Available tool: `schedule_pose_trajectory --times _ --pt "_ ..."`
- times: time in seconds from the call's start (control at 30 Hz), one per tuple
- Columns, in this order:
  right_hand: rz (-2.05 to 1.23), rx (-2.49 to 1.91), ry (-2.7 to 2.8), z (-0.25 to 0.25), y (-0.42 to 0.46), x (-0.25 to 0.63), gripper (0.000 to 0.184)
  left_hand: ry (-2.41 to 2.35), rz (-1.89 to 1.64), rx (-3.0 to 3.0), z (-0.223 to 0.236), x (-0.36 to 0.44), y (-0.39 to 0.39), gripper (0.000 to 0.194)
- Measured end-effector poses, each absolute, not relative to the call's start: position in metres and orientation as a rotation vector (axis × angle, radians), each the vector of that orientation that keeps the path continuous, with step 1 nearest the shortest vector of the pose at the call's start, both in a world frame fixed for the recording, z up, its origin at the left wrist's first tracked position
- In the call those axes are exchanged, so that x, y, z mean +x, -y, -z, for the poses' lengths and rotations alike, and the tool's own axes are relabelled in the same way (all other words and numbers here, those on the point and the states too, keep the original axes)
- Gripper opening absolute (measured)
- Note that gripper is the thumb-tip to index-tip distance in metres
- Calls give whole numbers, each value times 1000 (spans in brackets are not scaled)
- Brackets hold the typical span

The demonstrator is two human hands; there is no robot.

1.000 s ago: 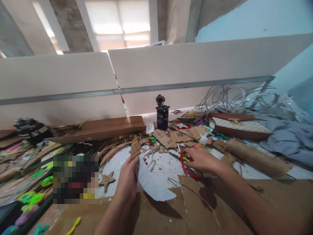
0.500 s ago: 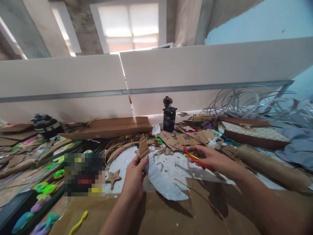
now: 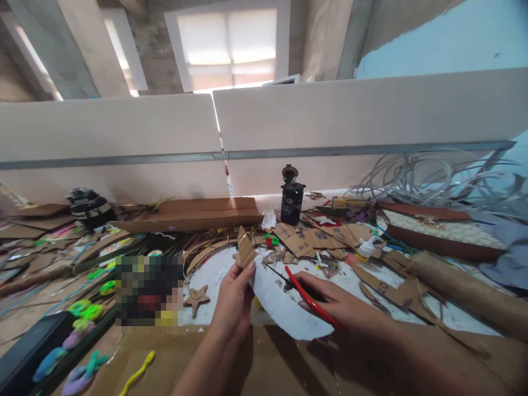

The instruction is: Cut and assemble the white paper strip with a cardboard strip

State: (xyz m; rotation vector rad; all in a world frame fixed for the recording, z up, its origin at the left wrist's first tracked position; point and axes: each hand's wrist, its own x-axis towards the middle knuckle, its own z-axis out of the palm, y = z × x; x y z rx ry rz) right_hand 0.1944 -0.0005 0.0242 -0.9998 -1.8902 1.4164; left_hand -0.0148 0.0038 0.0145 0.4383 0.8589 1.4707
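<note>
My left hand [image 3: 237, 291] is closed on a curved piece of cardboard [image 3: 284, 308]. Its white side faces me along the long lower part, and a bare brown ridged end sticks up past my thumb. Closed around red-handled scissors [image 3: 311, 300], my right hand [image 3: 325, 297] is just right of that piece. The dark blades point up and left, toward its upper edge; I cannot tell whether they touch it. A cardboard star [image 3: 197, 298] lies left of my left hand.
A black bottle with its lid up [image 3: 292, 202] stands behind the hands. Printed cardboard scraps [image 3: 307, 239], a small glue bottle [image 3: 365, 248] and a brown roll [image 3: 466, 289] lie to the right. A yellow fuzzy stick [image 3: 138, 374] rests on cardboard in front.
My right hand has brought the scissors left and lower, from apart to close beside the cardboard piece. More of the white side now faces me. The view has shifted slightly.
</note>
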Motion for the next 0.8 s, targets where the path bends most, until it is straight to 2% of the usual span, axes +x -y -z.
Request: schedule_pose_trajectory --times 0.3,0.8 --pt "-1390 -944 1834 -23 2 184 40 -851 -1489 433 -17 -9 -1 41" --pt "-1423 -864 1818 -8 -12 187 50 -947 -1444 533 -13 -5 2 44"
